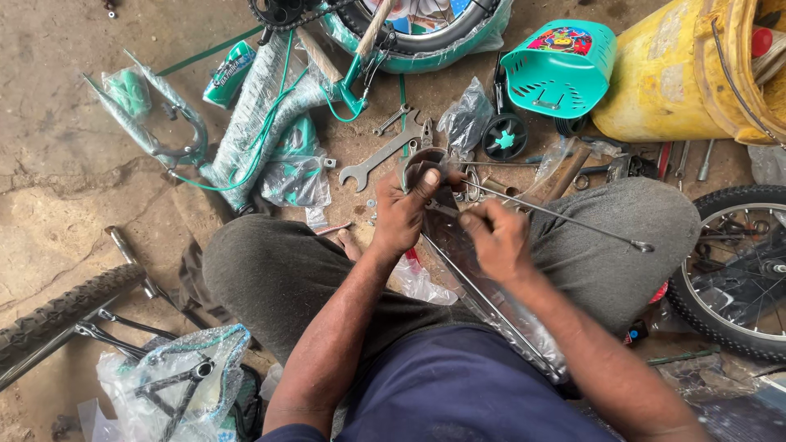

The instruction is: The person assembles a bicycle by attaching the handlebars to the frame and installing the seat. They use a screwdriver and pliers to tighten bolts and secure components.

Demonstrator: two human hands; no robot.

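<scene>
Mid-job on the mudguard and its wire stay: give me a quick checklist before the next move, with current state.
1. Left hand gripping the mudguard end: ok.
2. Right hand at the stay's attachment point: ok.
3. Wire stay clear of clutter, lying across the right knee: ok.
4. Fastener seated under the fingers: cannot tell, hidden.
5. Open-ended spanner close by on the ground: ok.
6. Plastic wrap off the mudguard: not ok, partly on.

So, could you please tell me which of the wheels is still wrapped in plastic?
The wheel at the top, beside the teal basket; the wheel at right is bare.
</scene>
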